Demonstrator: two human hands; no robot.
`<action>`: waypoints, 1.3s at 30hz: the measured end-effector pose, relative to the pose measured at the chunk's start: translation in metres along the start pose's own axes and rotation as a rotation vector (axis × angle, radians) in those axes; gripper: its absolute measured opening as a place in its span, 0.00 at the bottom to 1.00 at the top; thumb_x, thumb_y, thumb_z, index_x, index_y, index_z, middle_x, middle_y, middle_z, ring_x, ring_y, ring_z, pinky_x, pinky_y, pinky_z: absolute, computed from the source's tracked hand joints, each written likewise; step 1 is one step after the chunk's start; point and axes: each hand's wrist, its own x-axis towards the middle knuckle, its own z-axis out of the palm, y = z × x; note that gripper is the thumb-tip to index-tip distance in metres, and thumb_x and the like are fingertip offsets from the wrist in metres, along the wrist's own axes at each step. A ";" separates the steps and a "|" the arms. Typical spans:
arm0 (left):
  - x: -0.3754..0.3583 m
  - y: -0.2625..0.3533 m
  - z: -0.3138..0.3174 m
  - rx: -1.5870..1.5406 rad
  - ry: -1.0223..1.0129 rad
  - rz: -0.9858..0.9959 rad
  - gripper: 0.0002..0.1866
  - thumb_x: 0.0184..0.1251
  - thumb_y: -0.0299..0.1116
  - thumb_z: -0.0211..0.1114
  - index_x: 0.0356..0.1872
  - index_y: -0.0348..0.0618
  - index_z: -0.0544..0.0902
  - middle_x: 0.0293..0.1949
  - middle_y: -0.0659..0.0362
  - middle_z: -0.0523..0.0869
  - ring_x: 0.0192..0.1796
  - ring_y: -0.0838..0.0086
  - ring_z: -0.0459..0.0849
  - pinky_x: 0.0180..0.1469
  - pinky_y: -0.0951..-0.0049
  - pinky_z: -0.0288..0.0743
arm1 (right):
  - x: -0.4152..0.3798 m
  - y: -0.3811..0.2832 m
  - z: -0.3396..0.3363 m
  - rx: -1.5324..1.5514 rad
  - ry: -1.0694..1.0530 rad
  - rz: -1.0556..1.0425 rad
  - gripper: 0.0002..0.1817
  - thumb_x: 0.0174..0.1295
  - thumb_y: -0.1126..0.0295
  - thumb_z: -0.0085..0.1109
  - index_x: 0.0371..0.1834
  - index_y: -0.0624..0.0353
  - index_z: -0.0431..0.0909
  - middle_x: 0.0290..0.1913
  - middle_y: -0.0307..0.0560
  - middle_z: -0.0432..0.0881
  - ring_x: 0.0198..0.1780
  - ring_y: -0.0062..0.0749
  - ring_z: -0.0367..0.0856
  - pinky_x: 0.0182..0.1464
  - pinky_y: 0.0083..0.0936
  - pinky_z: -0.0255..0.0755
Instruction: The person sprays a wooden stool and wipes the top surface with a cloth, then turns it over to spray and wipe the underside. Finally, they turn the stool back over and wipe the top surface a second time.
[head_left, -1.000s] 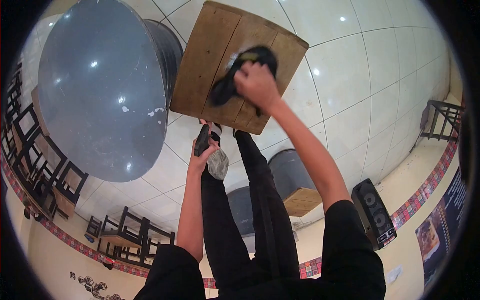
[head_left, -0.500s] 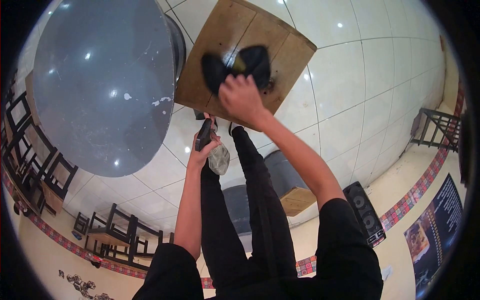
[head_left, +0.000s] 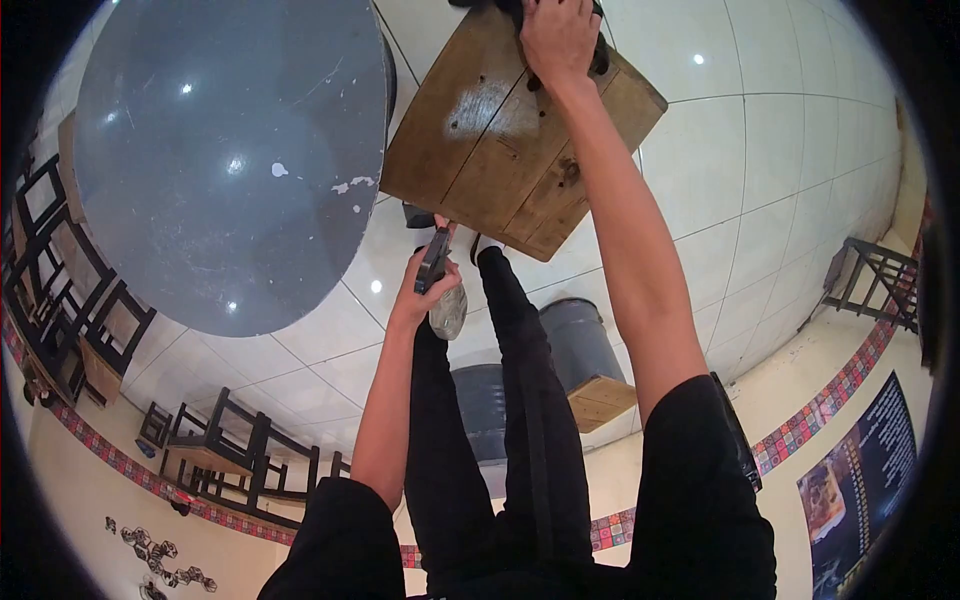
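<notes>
At the top of the view, my right hand (head_left: 562,42) is closed on a black cloth (head_left: 512,10), pressed against the far edge of a square wooden top (head_left: 510,150). A shiny, wet-looking patch marks the boards nearer to me. My left hand (head_left: 425,280) is wrapped round what looks like a spray bottle (head_left: 449,312), with a black head and a cloudy see-through body. It stays low, just off the near corner of the wooden top and above my legs. Part of the cloth is hidden by my right hand and the view's edge.
A large round grey table (head_left: 230,180) with chipped paint stands close on the left. Behind me are grey drums (head_left: 580,340), one beside a wooden board (head_left: 602,402). Dark wooden chairs (head_left: 215,440) line the left wall; another dark wooden frame (head_left: 875,285) stands at right on the tiled floor (head_left: 690,180).
My right hand has moved the cloth from the middle of the wooden top away to its far edge. The left hand keeps hold of the bottle, while the view has shifted slightly.
</notes>
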 end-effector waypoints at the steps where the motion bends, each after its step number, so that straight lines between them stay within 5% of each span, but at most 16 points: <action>1: 0.000 0.000 0.000 -0.030 -0.005 0.007 0.19 0.52 0.29 0.71 0.45 0.36 0.78 0.30 0.62 0.82 0.37 0.76 0.80 0.46 0.73 0.74 | 0.001 -0.008 -0.003 -0.006 0.033 -0.009 0.14 0.67 0.64 0.55 0.54 0.52 0.78 0.48 0.54 0.79 0.54 0.49 0.79 0.54 0.44 0.72; 2: -0.002 -0.002 -0.001 -0.034 -0.004 0.005 0.19 0.52 0.29 0.71 0.45 0.36 0.78 0.30 0.62 0.82 0.37 0.76 0.80 0.46 0.73 0.74 | -0.007 -0.013 0.000 -0.008 0.030 -0.011 0.14 0.67 0.64 0.55 0.54 0.52 0.78 0.48 0.54 0.79 0.54 0.49 0.79 0.54 0.44 0.72; 4: 0.000 -0.010 -0.002 -0.014 -0.036 0.002 0.25 0.52 0.29 0.71 0.55 0.36 0.78 0.30 0.61 0.82 0.37 0.76 0.80 0.46 0.72 0.74 | -0.036 -0.025 0.015 0.025 0.129 -0.371 0.11 0.60 0.63 0.60 0.42 0.55 0.77 0.39 0.45 0.78 0.40 0.42 0.79 0.42 0.40 0.69; 6: 0.001 -0.001 0.000 0.004 -0.056 0.031 0.30 0.52 0.28 0.70 0.60 0.36 0.75 0.30 0.61 0.82 0.36 0.76 0.80 0.45 0.72 0.74 | -0.079 -0.042 0.012 0.136 -0.011 -0.541 0.12 0.56 0.66 0.60 0.43 0.52 0.77 0.35 0.39 0.78 0.36 0.36 0.79 0.41 0.37 0.68; 9: -0.001 -0.003 -0.001 0.069 -0.079 0.047 0.39 0.52 0.27 0.70 0.70 0.38 0.69 0.30 0.60 0.81 0.35 0.76 0.79 0.42 0.73 0.74 | -0.150 -0.061 0.003 0.310 -0.314 -0.824 0.14 0.56 0.65 0.56 0.46 0.48 0.79 0.38 0.39 0.81 0.39 0.31 0.81 0.43 0.33 0.71; 11: 0.001 -0.007 -0.003 0.118 -0.093 0.044 0.43 0.52 0.27 0.69 0.73 0.39 0.65 0.30 0.60 0.81 0.34 0.76 0.79 0.41 0.73 0.74 | -0.176 -0.066 0.004 0.338 -0.327 -1.004 0.14 0.55 0.64 0.58 0.46 0.47 0.80 0.40 0.37 0.80 0.43 0.28 0.80 0.45 0.29 0.70; 14: 0.000 -0.007 -0.004 0.214 -0.041 0.152 0.43 0.52 0.26 0.67 0.75 0.41 0.63 0.29 0.60 0.79 0.33 0.77 0.77 0.39 0.75 0.74 | -0.162 -0.049 0.006 0.527 -0.321 -1.045 0.16 0.52 0.66 0.61 0.46 0.44 0.82 0.39 0.39 0.78 0.42 0.30 0.80 0.44 0.30 0.69; 16: 0.003 0.004 -0.011 0.231 -0.178 0.034 0.45 0.52 0.25 0.64 0.77 0.46 0.60 0.40 0.56 0.85 0.32 0.78 0.75 0.39 0.76 0.73 | -0.132 -0.030 0.009 0.499 -0.226 -1.078 0.14 0.53 0.67 0.60 0.43 0.45 0.85 0.39 0.40 0.78 0.42 0.34 0.80 0.44 0.33 0.71; 19: 0.002 0.017 -0.008 0.268 -0.153 0.037 0.43 0.53 0.30 0.67 0.74 0.39 0.63 0.41 0.58 0.83 0.36 0.79 0.78 0.43 0.75 0.75 | -0.060 0.000 -0.003 0.205 -0.004 -0.743 0.11 0.56 0.71 0.59 0.42 0.48 0.86 0.38 0.44 0.79 0.40 0.40 0.81 0.40 0.33 0.75; 21: 0.002 0.018 -0.006 0.232 -0.138 0.017 0.44 0.53 0.31 0.68 0.75 0.37 0.62 0.49 0.56 0.82 0.37 0.79 0.79 0.45 0.75 0.75 | -0.011 0.025 0.014 0.340 0.187 -0.464 0.12 0.58 0.71 0.59 0.44 0.49 0.84 0.36 0.45 0.80 0.34 0.43 0.82 0.35 0.35 0.76; 23: 0.003 0.016 0.000 0.181 -0.142 -0.006 0.45 0.53 0.31 0.68 0.76 0.38 0.60 0.57 0.53 0.81 0.37 0.80 0.78 0.45 0.75 0.75 | 0.011 0.017 -0.006 0.340 0.119 -0.027 0.11 0.68 0.65 0.54 0.49 0.55 0.81 0.44 0.55 0.80 0.46 0.50 0.82 0.47 0.43 0.76; 26: 0.004 0.009 0.002 0.063 -0.144 0.063 0.47 0.53 0.29 0.67 0.77 0.39 0.57 0.69 0.49 0.73 0.36 0.79 0.77 0.45 0.76 0.75 | 0.005 -0.004 0.002 0.210 0.040 0.044 0.14 0.68 0.65 0.53 0.52 0.54 0.82 0.45 0.55 0.80 0.46 0.51 0.82 0.47 0.43 0.77; 28: 0.003 0.001 -0.001 0.026 -0.110 0.048 0.47 0.52 0.26 0.67 0.78 0.44 0.58 0.60 0.52 0.81 0.34 0.78 0.77 0.43 0.74 0.74 | -0.027 -0.018 0.028 0.151 0.219 -0.165 0.14 0.59 0.70 0.60 0.49 0.48 0.82 0.34 0.45 0.79 0.28 0.46 0.81 0.31 0.39 0.76; 31: 0.001 -0.001 -0.002 0.037 -0.115 0.038 0.45 0.53 0.27 0.68 0.76 0.42 0.61 0.49 0.55 0.83 0.35 0.78 0.78 0.44 0.74 0.74 | -0.098 -0.042 0.014 0.268 0.002 -0.469 0.21 0.52 0.69 0.61 0.53 0.48 0.80 0.32 0.41 0.77 0.26 0.37 0.81 0.29 0.33 0.74; 35: -0.001 -0.011 -0.007 0.083 -0.109 -0.013 0.43 0.54 0.26 0.68 0.74 0.40 0.64 0.34 0.60 0.79 0.36 0.77 0.78 0.45 0.74 0.74 | -0.181 -0.054 0.000 0.422 -0.408 -0.940 0.20 0.56 0.67 0.58 0.54 0.51 0.81 0.38 0.41 0.79 0.37 0.31 0.84 0.38 0.31 0.75; 39: 0.003 -0.013 -0.013 0.177 -0.107 0.003 0.42 0.53 0.24 0.68 0.74 0.39 0.65 0.37 0.59 0.80 0.38 0.77 0.79 0.46 0.74 0.74 | -0.161 -0.034 0.004 0.424 -0.311 -0.969 0.19 0.56 0.64 0.59 0.53 0.45 0.83 0.43 0.43 0.77 0.43 0.33 0.81 0.42 0.29 0.74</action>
